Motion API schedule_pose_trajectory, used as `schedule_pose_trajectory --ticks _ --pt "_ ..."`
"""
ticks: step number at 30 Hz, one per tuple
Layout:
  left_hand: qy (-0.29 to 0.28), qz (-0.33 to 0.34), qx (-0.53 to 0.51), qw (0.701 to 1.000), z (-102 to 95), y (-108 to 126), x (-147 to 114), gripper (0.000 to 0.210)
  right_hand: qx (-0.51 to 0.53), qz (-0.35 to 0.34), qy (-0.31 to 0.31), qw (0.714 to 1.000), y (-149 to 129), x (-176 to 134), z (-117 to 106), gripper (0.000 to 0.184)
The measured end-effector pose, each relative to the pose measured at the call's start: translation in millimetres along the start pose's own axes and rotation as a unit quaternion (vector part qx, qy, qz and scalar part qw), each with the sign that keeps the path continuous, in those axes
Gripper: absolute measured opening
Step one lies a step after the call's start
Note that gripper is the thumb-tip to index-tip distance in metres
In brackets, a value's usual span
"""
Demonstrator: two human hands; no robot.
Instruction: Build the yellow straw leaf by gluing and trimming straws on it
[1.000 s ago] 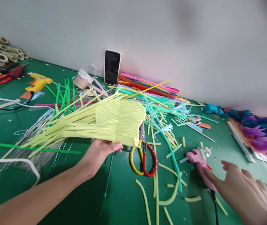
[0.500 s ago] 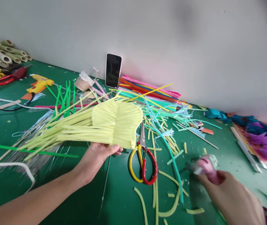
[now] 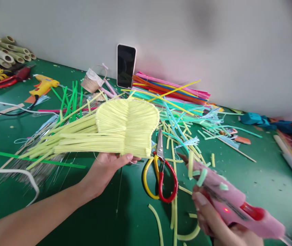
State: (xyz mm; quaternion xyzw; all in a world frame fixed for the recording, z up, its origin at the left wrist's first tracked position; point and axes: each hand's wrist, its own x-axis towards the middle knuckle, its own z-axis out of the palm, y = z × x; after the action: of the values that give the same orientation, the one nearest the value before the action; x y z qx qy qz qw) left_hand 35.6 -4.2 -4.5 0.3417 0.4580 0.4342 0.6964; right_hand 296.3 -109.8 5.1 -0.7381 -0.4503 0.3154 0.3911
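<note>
My left hand (image 3: pixel 107 171) grips the lower edge of a pale yellow piece made of chenille stems (image 3: pixel 128 128), thumb in front and fingers behind. Loose stem ends fan out from it to the left. My right hand (image 3: pixel 220 215) is wrapped round a pink hot glue gun (image 3: pixel 228 194) with a lit red light. Its nozzle points left, toward the yellow piece but apart from it. Scraps of yellow and green stem cling to the gun's front. Between my hands lie scissors (image 3: pixel 160 171) with one yellow and one red handle loop.
Bundled coloured stems (image 3: pixel 171 89) lie before an upright phone (image 3: pixel 125 65). A yellow glue gun (image 3: pixel 43 85), pliers (image 3: pixel 10 78) and bamboo tubes (image 3: pixel 7 51) are at left. Cut stem pieces (image 3: pixel 157 222) litter the green table; a white cable (image 3: pixel 17 179) runs at front left.
My right hand has turned the pink glue gun and brought it leftward, so its nozzle now faces the yellow piece. My left hand keeps its hold, and the view has shifted slightly.
</note>
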Motion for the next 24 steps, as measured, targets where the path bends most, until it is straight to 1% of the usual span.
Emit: schedule_pose_trajectory --ticks 3,6,10,14,19,24 --pt "0.008 -0.008 0.012 1.000 -0.4 0.0 0.1 0.014 0.021 0.029 -0.005 0.999 -30.8 -1.6 19.1 0.030" --pt "0.005 -0.004 0.019 1.000 -1.7 -1.1 0.3 0.014 0.057 0.032 -0.024 0.998 -43.7 1.0 28.1 0.032" --pt "-0.006 0.007 0.032 0.999 -4.0 -3.2 0.1 0.014 0.067 0.036 -0.049 0.996 -46.5 1.4 32.7 0.031" --pt "-0.004 0.004 0.034 0.999 -3.5 -3.8 -0.3 0.012 0.048 0.050 -0.048 0.996 -48.9 -0.9 37.8 0.031" --pt "-0.004 0.014 0.011 1.000 -0.7 -3.8 -0.4 0.012 0.065 0.029 -0.040 0.997 -51.9 -0.5 43.2 0.031" --pt "0.006 0.017 0.012 1.000 -1.5 -5.0 -0.1 0.009 0.057 0.024 -0.052 0.997 -49.9 0.8 43.4 0.029"
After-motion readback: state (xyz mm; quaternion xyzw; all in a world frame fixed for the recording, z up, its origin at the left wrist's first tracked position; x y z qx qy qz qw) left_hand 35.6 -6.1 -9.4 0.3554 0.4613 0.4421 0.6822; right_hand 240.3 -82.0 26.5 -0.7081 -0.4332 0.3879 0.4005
